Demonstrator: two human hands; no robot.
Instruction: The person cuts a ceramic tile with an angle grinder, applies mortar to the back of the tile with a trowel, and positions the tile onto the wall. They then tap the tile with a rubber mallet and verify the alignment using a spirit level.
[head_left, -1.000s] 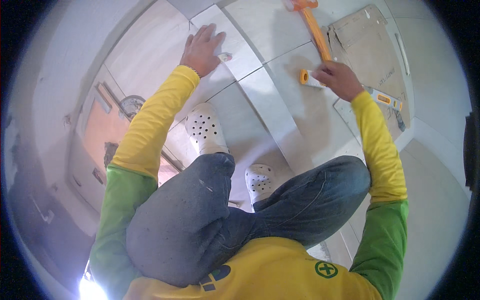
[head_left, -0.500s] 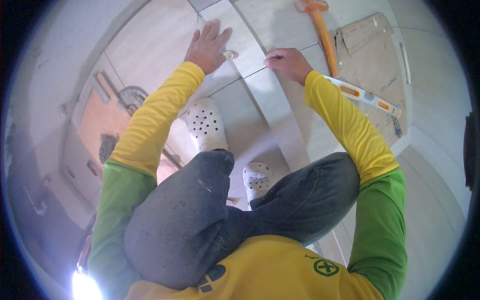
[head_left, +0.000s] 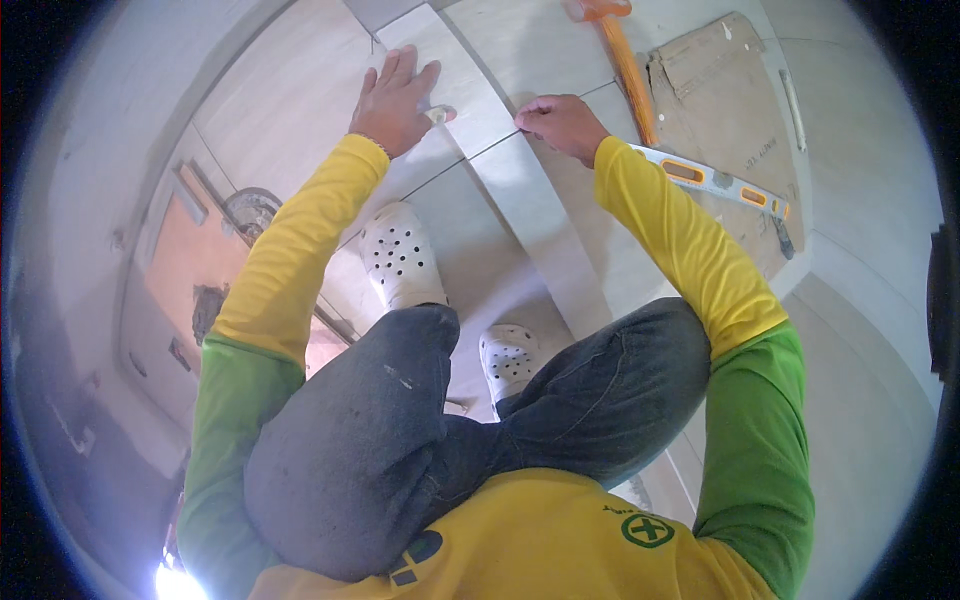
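Observation:
My left hand [head_left: 393, 108] lies with its fingers stretched out over the pale floor tile and the edge of a raised tile strip [head_left: 458, 85]. Beside its thumb is a small whitish thing [head_left: 437, 115], too small to name. My right hand [head_left: 565, 125] is closed in a pinch at the strip's right edge, where a dark joint [head_left: 493, 145] crosses it. Whatever the fingertips may hold there is hidden. The strip runs on toward me as a narrow tiled step [head_left: 545, 220].
Right of my hands lie an orange-handled mallet [head_left: 627, 80], a silver-and-yellow spirit level [head_left: 715, 182] and a flattened cardboard sheet [head_left: 715, 110]. To the left, a trowel-like tool [head_left: 192, 192] rests by a round grey thing [head_left: 250, 208]. My white clogs [head_left: 400, 252] stand between.
The whole view has shifted slightly, so everything sits a little farther left. Both hands stay at about the same spots on the tiles.

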